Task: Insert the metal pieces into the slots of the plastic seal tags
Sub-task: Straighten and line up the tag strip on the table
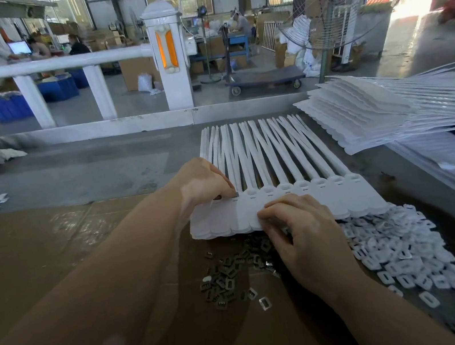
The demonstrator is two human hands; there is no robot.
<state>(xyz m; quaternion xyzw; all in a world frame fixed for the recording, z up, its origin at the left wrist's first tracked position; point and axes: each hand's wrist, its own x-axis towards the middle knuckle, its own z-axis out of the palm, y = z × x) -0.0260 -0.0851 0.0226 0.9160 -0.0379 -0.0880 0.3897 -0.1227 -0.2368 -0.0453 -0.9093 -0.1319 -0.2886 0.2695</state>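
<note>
1. Left hand (pixel 203 180) fingertips pinch a metal piece (pixel 236 193) at the seal tags' (pixel 286 204) slot row.
2. Right hand (pixel 299 229) curls around pieces from the metal pile (pixel 226 281) just below the tags.
3. Pieces look small, stiff and likely slippery; edge pinches suit.

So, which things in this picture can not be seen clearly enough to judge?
- Head view: whether the metal piece is seated in its slot; the left hand fingertips cover it.
- What the right hand holds; its curled fingers hide it, and part of the metal pieces pile too.
- Slots of the row of seal tags: too small to tell filled from empty.
- Stack of tag sheets: cut off by the right edge.
</note>
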